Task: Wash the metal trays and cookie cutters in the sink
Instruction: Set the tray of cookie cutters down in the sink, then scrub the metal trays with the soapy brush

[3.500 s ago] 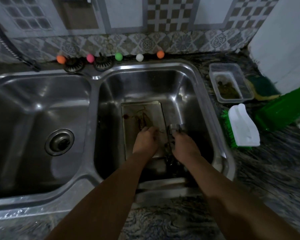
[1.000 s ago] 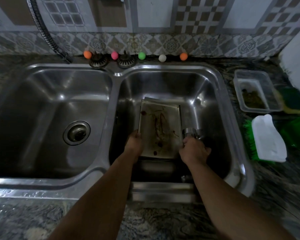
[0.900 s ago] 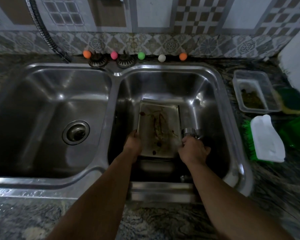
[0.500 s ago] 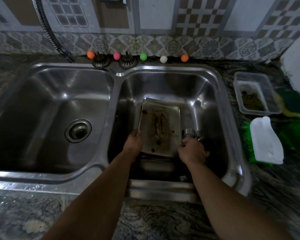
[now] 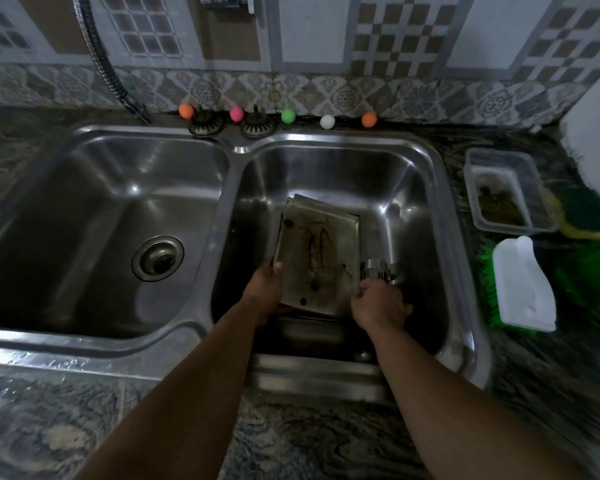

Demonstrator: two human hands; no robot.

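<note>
A stained rectangular metal tray [image 5: 321, 258] lies tilted in the right basin [image 5: 409, 188] of a double steel sink, on top of another tray whose far edge shows behind it. My left hand [image 5: 264, 285] grips the tray's near left edge. My right hand [image 5: 378, 304] holds shiny metal cookie cutters [image 5: 381, 270] just right of the tray. More metal pieces lie dark and unclear under my hands at the basin's near side.
The left basin [image 5: 94, 216] has a drain [image 5: 157, 258]. Two strainer plugs and coloured balls [image 5: 288, 116] line the back rim. On the right counter sit a clear tub [image 5: 506, 192], a sponge [image 5: 586, 216], a white-handled green brush [image 5: 520, 282] and a green container [image 5: 596, 268].
Since 3.5 s ago my left hand has shifted from the tray's surface to its left edge, and the tray's near end is lifted and tilted. Over the last second little has moved.
</note>
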